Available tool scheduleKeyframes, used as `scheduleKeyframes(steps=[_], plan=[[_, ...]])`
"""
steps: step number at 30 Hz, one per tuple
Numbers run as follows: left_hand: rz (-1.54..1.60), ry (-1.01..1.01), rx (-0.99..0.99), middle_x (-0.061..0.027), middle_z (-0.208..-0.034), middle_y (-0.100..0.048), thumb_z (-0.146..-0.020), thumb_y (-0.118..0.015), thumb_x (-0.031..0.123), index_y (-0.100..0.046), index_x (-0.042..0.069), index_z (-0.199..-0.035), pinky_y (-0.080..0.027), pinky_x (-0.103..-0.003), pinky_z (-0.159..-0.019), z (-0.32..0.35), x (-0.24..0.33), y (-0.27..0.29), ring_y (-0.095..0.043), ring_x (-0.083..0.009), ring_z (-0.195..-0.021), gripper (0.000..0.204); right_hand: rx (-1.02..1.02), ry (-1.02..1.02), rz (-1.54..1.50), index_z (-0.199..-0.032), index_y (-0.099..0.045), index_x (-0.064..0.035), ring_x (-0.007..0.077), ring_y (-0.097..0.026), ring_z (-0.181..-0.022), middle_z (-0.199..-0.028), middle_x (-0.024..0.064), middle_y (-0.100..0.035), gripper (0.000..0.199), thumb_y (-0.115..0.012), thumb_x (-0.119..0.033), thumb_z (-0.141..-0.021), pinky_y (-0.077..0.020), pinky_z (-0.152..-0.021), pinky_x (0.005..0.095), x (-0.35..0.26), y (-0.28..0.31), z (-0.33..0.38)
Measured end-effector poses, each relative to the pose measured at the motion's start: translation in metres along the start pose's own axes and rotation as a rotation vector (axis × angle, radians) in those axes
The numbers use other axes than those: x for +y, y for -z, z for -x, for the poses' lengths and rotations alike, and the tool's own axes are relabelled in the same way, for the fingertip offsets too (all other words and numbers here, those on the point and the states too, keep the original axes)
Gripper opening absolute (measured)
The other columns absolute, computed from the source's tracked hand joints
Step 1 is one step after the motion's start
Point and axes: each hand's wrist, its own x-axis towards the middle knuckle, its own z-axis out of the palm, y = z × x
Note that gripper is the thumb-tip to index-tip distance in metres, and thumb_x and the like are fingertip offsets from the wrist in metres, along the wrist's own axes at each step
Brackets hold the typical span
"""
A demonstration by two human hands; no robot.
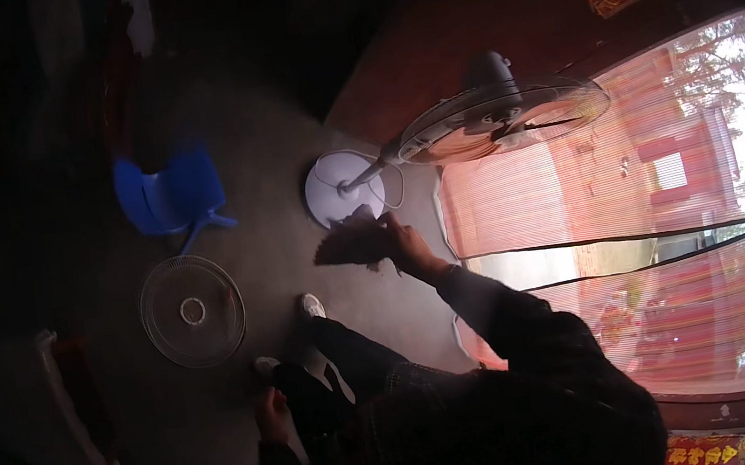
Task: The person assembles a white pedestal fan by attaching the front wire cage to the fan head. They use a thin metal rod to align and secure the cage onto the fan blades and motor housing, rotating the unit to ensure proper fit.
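So, R hand (407,249) gripping dark cloth (350,243), w/ fan base (323,196) behind; L hand (272,417): can't tell state.

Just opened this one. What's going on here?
A person's right hand is gripping a dark, crumpled cloth, held out in front of the body, close to a standing fan with a white round base. The left hand hangs low by the person's legs, with no held thing that I can make out. A round wire grille is on the floor, near a blue plastic chair.
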Motion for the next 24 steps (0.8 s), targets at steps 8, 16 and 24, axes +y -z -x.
scheduleKeyframes(steps=[8, 16, 24], plan=[[-0.238, -0.165, -0.031, 0.0021, -0.077, -0.046, -0.096, -0.053, 0.038, -0.055, 0.016, -0.087, -0.036, -0.036, -0.072, 0.083, 0.062, -0.089, -0.045, -0.0153, -0.074, 0.023, 0.151, 0.386, 0.231, -0.121, -0.057, -0.0160, 0.0340, -0.064, -0.096, -0.131, 0.0104, -0.052, 0.036, -0.058, -0.014, -0.085, -0.0555, -0.066, 0.0419, -0.100, 0.101, -0.011], [-0.195, -0.285, -0.053, -0.0006, -0.080, -0.051, -0.095, -0.055, 0.028, -0.055, 0.014, -0.085, -0.041, -0.036, -0.069, 0.032, 0.026, -0.043, -0.050, -0.0157, -0.075, 0.017, 0.309, 0.605, 0.851, -0.110, -0.067, -0.0204, 0.0296, -0.063, -0.094, -0.108, 0.0096, -0.063, 0.029, -0.063, -0.018, -0.082, -0.0541, -0.059, 0.0349, -0.179, 0.238, -0.066], [-0.283, -0.426, 0.179, -0.0027, -0.082, -0.058, -0.095, -0.056, 0.024, -0.058, 0.012, -0.087, -0.046, -0.036, -0.065, 0.024, 0.030, -0.053, -0.056, -0.0159, -0.077, 0.014, -0.001, 0.444, 0.411, -0.100, -0.067, -0.0133, 0.0205, -0.064, -0.056, -0.073, 0.0119, -0.065, 0.020, -0.062, -0.023, -0.083, -0.0499, -0.044, 0.0320, -0.196, 0.382, -0.139]])
